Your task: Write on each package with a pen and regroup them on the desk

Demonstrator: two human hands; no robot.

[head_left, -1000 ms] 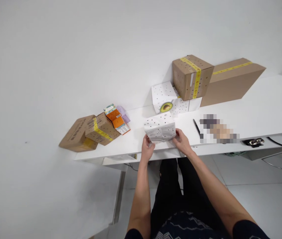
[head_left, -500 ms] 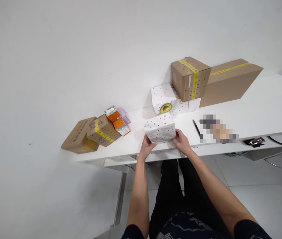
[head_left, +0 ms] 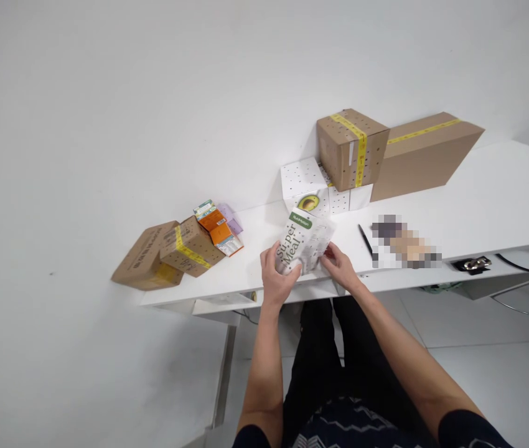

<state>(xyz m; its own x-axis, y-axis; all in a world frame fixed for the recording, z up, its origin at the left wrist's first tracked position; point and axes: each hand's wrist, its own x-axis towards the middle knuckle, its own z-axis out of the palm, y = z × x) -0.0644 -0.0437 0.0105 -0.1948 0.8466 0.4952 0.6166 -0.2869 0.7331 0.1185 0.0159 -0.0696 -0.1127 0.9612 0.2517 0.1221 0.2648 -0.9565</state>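
Note:
Between my two hands, over the front part of the white table, is a white dotted box [head_left: 308,246] with green "Super Meal" lettering on its side. It is tilted, with the lettered side turned up to the left. My left hand [head_left: 277,280] grips its left end, thumb in front and fingers around the edge. The fingers of my right hand [head_left: 338,264] close on its lower right corner. Just behind it stands another white dotted box [head_left: 302,177] with an avocado picture. A black pen [head_left: 366,241] lies to the right of my right hand.
A taped brown carton [head_left: 353,149] rests on white boxes by the wall, beside a larger carton [head_left: 427,155]. At the left end are two more cartons [head_left: 145,255] and orange packs [head_left: 220,230]. A pixelated item [head_left: 404,241] lies at right. The table [head_left: 502,205] has an open shelf below.
The white box has been turned in my hands, so its "Super Meal" side now shows. My left hand has shifted up along its left end. The view has moved slightly.

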